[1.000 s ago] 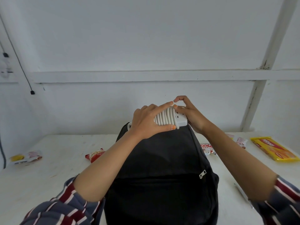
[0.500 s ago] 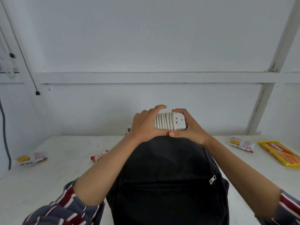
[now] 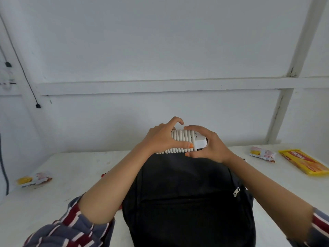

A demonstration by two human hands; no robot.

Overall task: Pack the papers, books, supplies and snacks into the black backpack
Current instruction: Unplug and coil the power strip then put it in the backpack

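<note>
**Inspector A:** Where did we find the item?

**Inspector B:** We found the unit, white and ribbed, held at the far top edge of the backpack, which sat on the bench. We could not tell whether it touched the fabric, nor whether the top was open.

**A:** And the hands?

**B:** The left hand gripped the ribbed end, thumb across the near face and fingers curled over the top. The right hand gripped the smooth end, fingers curled over it and thumb beneath.

**A:** How did we judge its handling?

**B:** We judged it to be rigid plastic, light and not fragile. The ribs gave purchase and the smooth end looked slicker, so we advised holding it by the ribs. If the ribs were a wound cord, which we could not confirm, a loose hold might let it unwind.

**A:** What was outstanding?

**B:** Three snacks lay on the bench, well apart from the backpack: a left pack, and a white pack and a yellow pack to the right. We judged the packing unfinished.
</note>
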